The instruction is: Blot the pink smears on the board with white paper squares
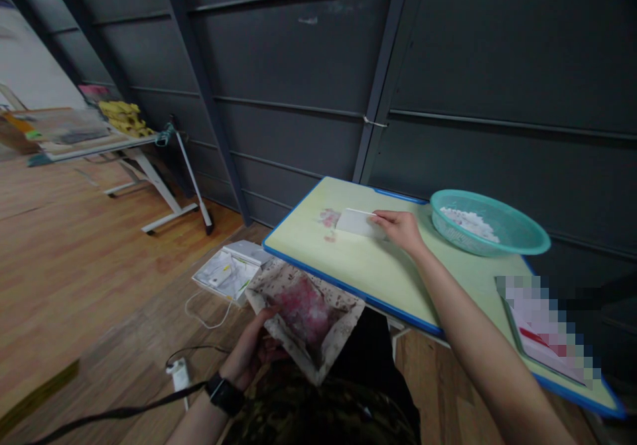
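Note:
My right hand [401, 229] pinches the edge of a flat white scraper-like sheet [355, 223], which stands tilted on the pale yellow tabletop [378, 272]. Just left of the sheet lies a small smear of pink and whitish bits [328, 217]. My left hand [266, 339] grips the near left side of an open, speckled, folded-looking box [346, 316] below the table's front edge. Pink and white loose material [306, 306] lies inside it. The fingers under the box are partly hidden.
A turquoise basket [517, 226] with white pieces stands on the table's right, near a blurred-out flat item [542, 339]. On the floor are an open white box [226, 272], a power strip [179, 375] and cables. Another table [94, 146] stands left, along the dark panelled wall [298, 54].

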A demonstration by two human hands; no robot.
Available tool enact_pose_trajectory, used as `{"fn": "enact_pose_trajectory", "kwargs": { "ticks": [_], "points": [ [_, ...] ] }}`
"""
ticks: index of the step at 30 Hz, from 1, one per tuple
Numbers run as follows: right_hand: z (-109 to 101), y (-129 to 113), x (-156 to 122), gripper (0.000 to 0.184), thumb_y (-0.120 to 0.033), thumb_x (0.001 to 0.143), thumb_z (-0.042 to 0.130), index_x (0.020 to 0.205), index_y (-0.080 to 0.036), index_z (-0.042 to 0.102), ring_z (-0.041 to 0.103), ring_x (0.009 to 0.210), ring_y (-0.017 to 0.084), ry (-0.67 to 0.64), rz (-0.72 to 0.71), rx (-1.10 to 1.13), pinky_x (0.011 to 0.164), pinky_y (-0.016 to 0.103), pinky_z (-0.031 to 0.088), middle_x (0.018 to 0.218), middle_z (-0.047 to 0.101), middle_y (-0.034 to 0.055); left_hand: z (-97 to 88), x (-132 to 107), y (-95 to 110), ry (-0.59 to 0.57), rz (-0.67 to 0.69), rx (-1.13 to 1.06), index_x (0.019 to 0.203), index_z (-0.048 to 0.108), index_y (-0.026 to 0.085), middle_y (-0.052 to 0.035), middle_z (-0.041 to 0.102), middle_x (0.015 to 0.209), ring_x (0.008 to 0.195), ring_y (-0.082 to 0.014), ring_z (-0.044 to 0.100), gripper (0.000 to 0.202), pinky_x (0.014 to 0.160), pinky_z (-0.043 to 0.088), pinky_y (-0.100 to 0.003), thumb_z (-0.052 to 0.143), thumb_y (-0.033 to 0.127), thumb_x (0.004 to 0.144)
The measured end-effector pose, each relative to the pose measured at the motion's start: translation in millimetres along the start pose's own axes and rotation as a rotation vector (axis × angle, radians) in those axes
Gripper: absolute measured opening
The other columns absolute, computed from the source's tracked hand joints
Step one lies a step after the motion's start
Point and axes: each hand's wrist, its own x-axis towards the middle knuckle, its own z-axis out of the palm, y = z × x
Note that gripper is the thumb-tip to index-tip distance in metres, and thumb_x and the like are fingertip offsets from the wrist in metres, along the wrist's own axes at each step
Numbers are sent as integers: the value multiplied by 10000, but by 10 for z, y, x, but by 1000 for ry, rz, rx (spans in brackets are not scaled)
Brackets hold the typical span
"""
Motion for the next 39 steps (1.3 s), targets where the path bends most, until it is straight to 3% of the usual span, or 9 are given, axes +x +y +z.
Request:
{"fn": "enact_pose_trajectory", "kwargs": {
  "ticks": [11,16,21,29,39],
  "points": [
    [83,-163,-39,354,-425,800,564,880,-151,773,653,726,236,-29,68,62,611,296,464,796,747,45,0,5,-11,5,17,-16,925,543,196,5,643,692,487,-137,605,172,519,572,-312,610,298,804],
    [105,-205,-42,375,-457,764,590,840,-139,774,627,660,217,-122,92,128,549,278,425,772,742,49,16,-4,12,11,16,-17,908,546,193,10,629,670,519,-148,625,166,530,569,-302,614,299,799],
    [161,-210,-44,449,-503,753,583,881,-115,769,615,662,214,-37,147,174,562,281,425,774,734,63,-11,18,3,12,19,-17,893,549,187,19,610,654,510,-140,618,160,539,572,-310,605,310,808],
    [269,-391,-165,519,-543,736,594,908,-83,762,507,533,142,-253,137,286,458,242,345,649,669,41,27,-25,11,12,27,-27,913,543,203,11,640,677,497,-144,622,148,508,566,-309,596,297,811],
    [476,-670,-404,414,-504,761,615,913,-152,771,596,595,166,-387,103,427,519,258,439,758,731,50,28,-24,17,18,27,-41,880,544,199,8,638,669,486,-135,611,154,500,561,-296,629,286,787]
  ]
}}
